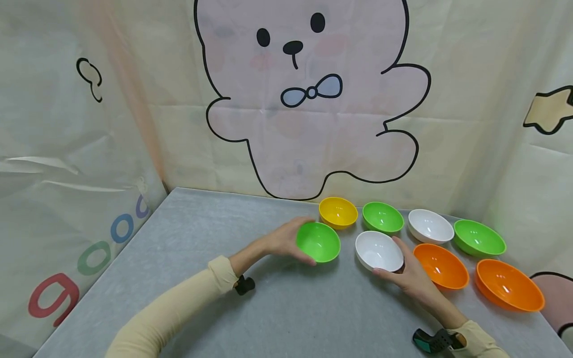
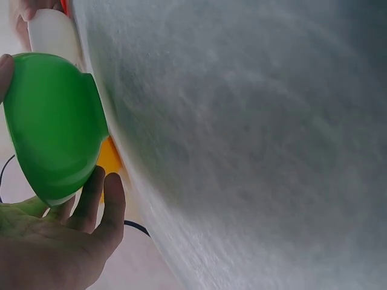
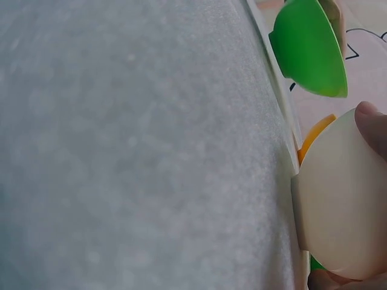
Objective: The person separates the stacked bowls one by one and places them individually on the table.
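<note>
My left hand (image 1: 286, 239) grips a small green bowl (image 1: 319, 242) by its left side, thumb near the front and fingers round the back. The left wrist view shows that green bowl (image 2: 54, 127) side-on, upright, with the left hand (image 2: 60, 241) at its wall. To its right, my right hand (image 1: 412, 273) holds a white bowl (image 1: 379, 251) by its right side. In the right wrist view the white bowl (image 3: 341, 199) stands between thumb and fingers. A gap separates the two held bowls. Whether either base touches the table I cannot tell.
Behind stand a yellow bowl (image 1: 338, 213), a green bowl (image 1: 383, 217), another white bowl (image 1: 430, 226) and a larger green bowl (image 1: 480, 237). Two orange bowls (image 1: 440, 266) (image 1: 509, 285) are right of my right hand. The grey table (image 1: 268, 313) meets printed curtains (image 1: 179, 124) behind.
</note>
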Available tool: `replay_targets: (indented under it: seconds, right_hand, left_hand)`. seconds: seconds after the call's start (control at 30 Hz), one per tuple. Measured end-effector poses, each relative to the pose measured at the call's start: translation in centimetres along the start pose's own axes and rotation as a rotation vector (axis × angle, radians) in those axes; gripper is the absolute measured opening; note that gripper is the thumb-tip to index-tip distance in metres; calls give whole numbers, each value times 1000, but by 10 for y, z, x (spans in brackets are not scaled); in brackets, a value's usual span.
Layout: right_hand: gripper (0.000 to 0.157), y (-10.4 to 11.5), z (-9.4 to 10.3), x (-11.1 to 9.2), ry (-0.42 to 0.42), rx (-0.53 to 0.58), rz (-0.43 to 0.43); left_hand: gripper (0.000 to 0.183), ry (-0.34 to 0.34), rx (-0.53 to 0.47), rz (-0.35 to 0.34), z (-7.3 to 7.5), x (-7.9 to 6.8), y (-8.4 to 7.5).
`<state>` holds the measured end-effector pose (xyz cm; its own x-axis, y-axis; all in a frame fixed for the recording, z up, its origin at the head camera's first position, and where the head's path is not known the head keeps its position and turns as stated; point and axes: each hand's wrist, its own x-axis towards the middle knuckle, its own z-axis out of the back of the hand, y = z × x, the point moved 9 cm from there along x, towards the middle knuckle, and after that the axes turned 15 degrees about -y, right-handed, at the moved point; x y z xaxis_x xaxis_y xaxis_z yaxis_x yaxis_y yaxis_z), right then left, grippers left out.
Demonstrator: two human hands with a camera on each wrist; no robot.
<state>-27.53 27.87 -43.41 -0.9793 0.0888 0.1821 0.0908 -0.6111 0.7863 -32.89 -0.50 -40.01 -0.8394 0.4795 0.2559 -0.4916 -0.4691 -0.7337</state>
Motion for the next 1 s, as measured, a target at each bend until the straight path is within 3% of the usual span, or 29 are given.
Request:
replay_targets:
  seconds: [0.6,1.0]
  right_hand:
    - [111,2,0,1,-8,-7,10]
    - [110,0,-1,0,-7,7,2]
  left_hand:
    - [107,-14,20,-18,-20,14,-3]
    - [108,-8,40,-4,-24,17,-5]
